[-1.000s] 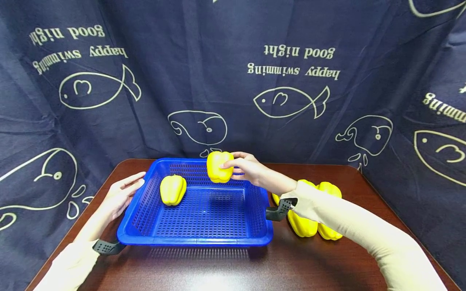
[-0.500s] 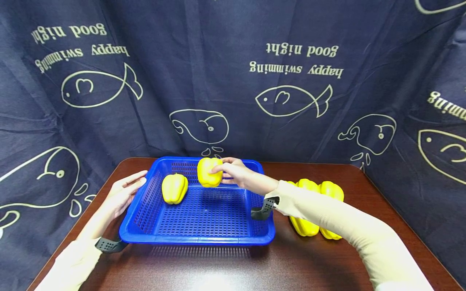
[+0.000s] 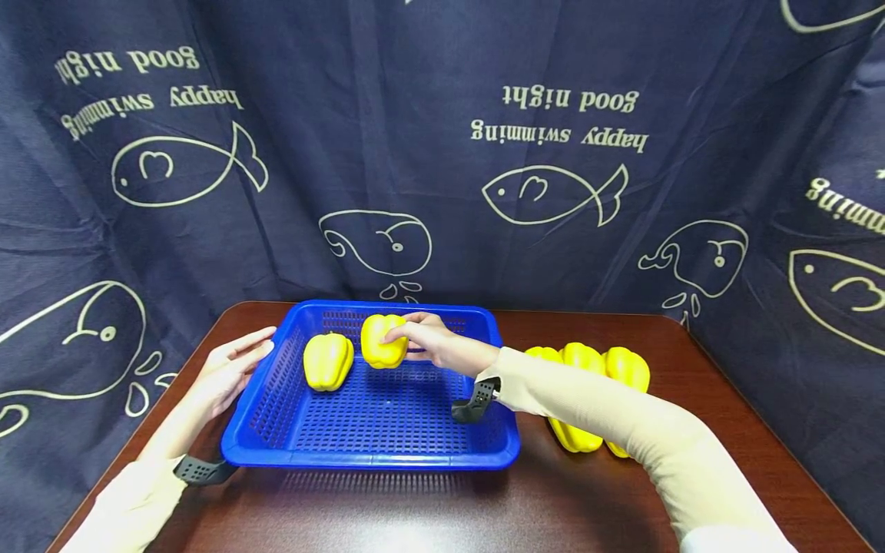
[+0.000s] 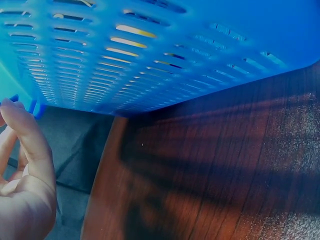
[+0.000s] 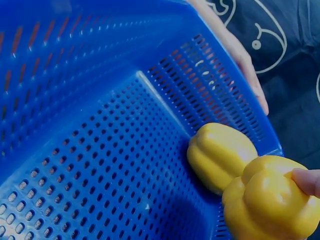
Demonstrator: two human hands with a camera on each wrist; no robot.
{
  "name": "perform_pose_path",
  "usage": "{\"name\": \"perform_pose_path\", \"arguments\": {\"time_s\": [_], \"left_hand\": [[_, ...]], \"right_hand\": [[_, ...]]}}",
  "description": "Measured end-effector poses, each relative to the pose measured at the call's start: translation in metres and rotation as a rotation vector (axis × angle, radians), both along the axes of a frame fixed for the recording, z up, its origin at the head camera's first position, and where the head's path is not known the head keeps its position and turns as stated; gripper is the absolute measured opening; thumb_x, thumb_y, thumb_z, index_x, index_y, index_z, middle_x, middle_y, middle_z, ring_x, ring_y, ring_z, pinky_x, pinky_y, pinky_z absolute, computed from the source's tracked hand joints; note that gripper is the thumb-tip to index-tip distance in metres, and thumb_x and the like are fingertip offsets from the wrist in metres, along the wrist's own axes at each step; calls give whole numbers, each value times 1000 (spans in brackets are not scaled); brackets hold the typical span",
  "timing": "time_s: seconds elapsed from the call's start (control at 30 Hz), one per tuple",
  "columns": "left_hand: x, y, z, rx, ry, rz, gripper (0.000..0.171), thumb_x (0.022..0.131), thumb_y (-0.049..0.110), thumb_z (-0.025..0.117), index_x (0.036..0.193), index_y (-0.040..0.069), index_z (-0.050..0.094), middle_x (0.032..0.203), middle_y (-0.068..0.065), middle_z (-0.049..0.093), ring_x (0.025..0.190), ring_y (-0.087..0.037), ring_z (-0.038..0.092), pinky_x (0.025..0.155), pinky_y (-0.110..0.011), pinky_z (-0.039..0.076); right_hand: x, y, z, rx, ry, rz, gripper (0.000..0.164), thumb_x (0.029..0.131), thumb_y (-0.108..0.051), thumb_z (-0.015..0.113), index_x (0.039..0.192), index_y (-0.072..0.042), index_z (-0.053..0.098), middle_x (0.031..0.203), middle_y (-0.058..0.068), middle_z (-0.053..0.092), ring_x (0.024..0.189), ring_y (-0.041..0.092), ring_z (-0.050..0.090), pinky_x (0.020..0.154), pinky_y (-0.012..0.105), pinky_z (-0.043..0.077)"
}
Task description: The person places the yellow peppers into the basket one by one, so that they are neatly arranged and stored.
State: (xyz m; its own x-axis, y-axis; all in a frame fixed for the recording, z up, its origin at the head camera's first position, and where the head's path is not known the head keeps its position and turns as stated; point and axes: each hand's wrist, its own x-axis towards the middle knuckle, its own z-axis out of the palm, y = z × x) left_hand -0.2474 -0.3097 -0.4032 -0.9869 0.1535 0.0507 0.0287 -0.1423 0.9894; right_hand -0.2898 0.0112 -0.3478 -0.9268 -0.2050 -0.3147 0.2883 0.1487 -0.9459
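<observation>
My right hand (image 3: 437,342) holds a yellow bell pepper (image 3: 376,344) between thumb and fingers, over the inside of a blue plastic basket (image 3: 369,460). A second yellow bell pepper (image 3: 326,362) lies in the basket by its left wall. In the right wrist view the held pepper partly overlaps the lying pepper (image 5: 216,150), and only a thumb tip (image 5: 309,181) of that hand shows. My left hand (image 3: 228,375) rests along the basket's left side, fingertips at the rim. In the left wrist view its fingers (image 4: 31,135) are slightly bent and touch the rim.
Several more yellow bell peppers (image 3: 579,438) lie on the brown table (image 3: 332,514) right of the basket, partly hidden by my right sleeve (image 3: 594,395). A dark blue curtain (image 3: 442,153) with fish drawings hangs behind the table. Each wrist wears a black band (image 3: 203,470).
My right hand has carried the bell pepper leftward and lower over the basket, closer to the pepper lying there. The left hand and the basket have stayed in place.
</observation>
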Motion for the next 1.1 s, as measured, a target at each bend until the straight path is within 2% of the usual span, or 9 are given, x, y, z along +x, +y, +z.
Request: {"name": "perform_pose_path", "arguments": {"time_s": [0.23, 0.53, 0.77, 1.1], "left_hand": [[-1, 0, -1, 16, 7, -18, 30, 98, 10, 54, 121, 26, 65, 98, 13, 70, 82, -6, 69, 68, -23, 57], [0, 0, 1, -14, -1, 1, 29, 98, 12, 55, 120, 28, 65, 97, 14, 69, 82, -6, 69, 68, -23, 58], [0, -2, 1, -6, 6, 0, 30, 98, 10, 54, 121, 27, 65, 98, 14, 69, 82, -7, 70, 68, -24, 58], [-1, 0, 1, -21, 15, 2, 29, 98, 11, 55, 121, 26, 65, 97, 13, 68, 80, -6, 69, 67, -23, 57]], "right_hand": [[-5, -7, -14, 40, -15, 5, 48, 69, -11, 76, 113, -8, 57, 101, 3, 60, 87, 21, 60, 80, 35, 56], [-5, -14, -30, 59, -33, 28, 45, 68, -7, 75, 109, -6, 57, 96, 2, 57, 85, 20, 57, 87, 42, 54], [-8, -18, -37, 57, -44, 25, 47, 69, -5, 76, 111, -5, 56, 97, 2, 57, 83, 19, 55, 83, 39, 56], [-9, -23, -43, 34, -58, 12, 49, 71, -8, 75, 115, -4, 54, 95, 2, 56, 78, 17, 55, 85, 38, 56]]}}
